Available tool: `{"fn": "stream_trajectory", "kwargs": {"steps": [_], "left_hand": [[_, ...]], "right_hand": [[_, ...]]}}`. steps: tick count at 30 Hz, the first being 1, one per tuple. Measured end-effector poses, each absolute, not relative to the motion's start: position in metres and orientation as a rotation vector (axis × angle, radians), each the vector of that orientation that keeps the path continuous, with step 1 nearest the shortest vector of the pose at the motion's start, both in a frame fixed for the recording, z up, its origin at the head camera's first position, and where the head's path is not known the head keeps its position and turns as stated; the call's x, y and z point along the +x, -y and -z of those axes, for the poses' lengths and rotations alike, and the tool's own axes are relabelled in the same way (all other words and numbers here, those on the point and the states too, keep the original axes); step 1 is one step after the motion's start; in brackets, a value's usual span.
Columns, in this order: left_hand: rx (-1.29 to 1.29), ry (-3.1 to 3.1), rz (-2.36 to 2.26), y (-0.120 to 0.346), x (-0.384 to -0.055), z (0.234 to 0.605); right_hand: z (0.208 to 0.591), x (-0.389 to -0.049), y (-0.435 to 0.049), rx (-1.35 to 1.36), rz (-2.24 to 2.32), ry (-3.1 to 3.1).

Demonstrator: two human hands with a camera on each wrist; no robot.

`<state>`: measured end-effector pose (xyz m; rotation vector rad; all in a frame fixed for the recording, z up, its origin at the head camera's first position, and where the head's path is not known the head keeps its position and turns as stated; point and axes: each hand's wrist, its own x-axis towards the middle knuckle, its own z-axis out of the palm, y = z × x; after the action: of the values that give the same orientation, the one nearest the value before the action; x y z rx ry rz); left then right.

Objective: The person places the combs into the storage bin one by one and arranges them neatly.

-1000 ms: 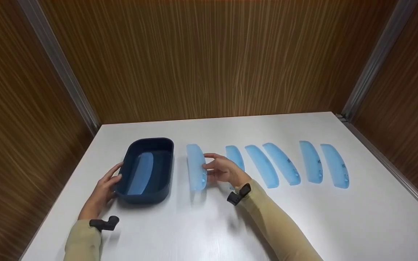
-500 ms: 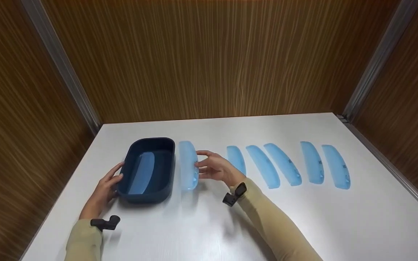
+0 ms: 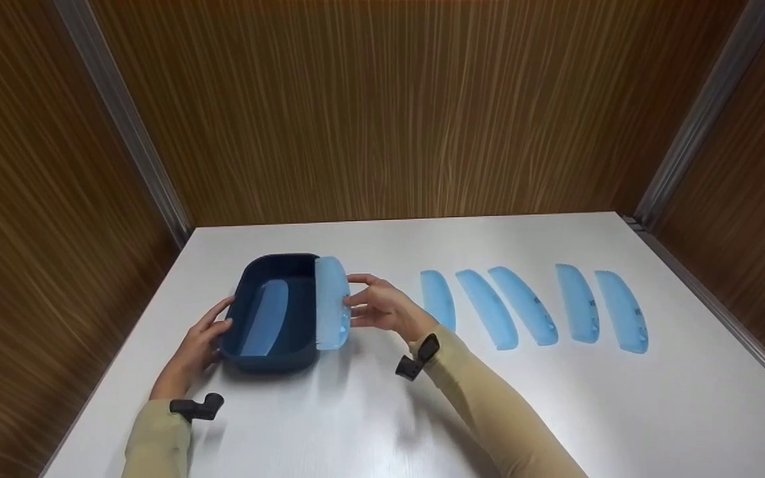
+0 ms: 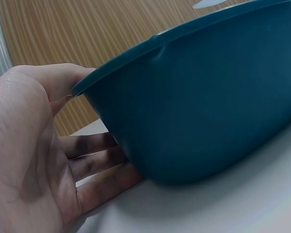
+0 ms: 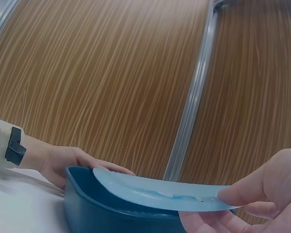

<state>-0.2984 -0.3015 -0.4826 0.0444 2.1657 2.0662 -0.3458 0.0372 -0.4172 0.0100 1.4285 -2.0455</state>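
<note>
My left hand [image 3: 196,342] holds the left side of a dark blue oblong tub [image 3: 273,364]. In the left wrist view its thumb lies at the rim and several fingers [image 4: 99,187] meet the outer wall lower down. My right hand [image 3: 382,309] pinches a translucent light-blue curved plastic strip [image 3: 331,305] by its bulging edge, thumb on top and fingers beneath. This strip hangs over the tub's right rim; the right wrist view shows it nearly flat above the opening. Another blue curved strip [image 3: 268,317] lies on the tub's floor.
Several more light-blue curved strips lie in a row on the white table [image 3: 382,411] to the right, the nearest strip [image 3: 437,299] partly behind my right forearm. Some carry small dark marks, such as the rightmost strip [image 3: 623,312]. Wood-grain panels [image 3: 409,106] enclose the table.
My right hand has carried the pinched strip leftward, from beside the tub to over its right rim. The left hand stays on the tub, which has hardly moved.
</note>
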Motion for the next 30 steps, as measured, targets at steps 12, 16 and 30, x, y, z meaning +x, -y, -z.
{"fn": "stream_trajectory", "kwargs": {"steps": [12, 16, 30], "left_hand": [[0.007, -2.140, -2.073, 0.298, -0.297, 0.476], [0.000, -2.106, -2.073, 0.292, -0.290, 0.462], [-0.010, -2.114, -2.124, 0.303, -0.301, 0.479]], "right_hand": [[0.414, -0.350, -0.015, 0.057, 2.003, -1.584], [0.410, -0.352, -0.007, 0.062, 1.988, -1.623], [0.404, -0.353, 0.033, 0.099, 1.860, -1.950]]}}
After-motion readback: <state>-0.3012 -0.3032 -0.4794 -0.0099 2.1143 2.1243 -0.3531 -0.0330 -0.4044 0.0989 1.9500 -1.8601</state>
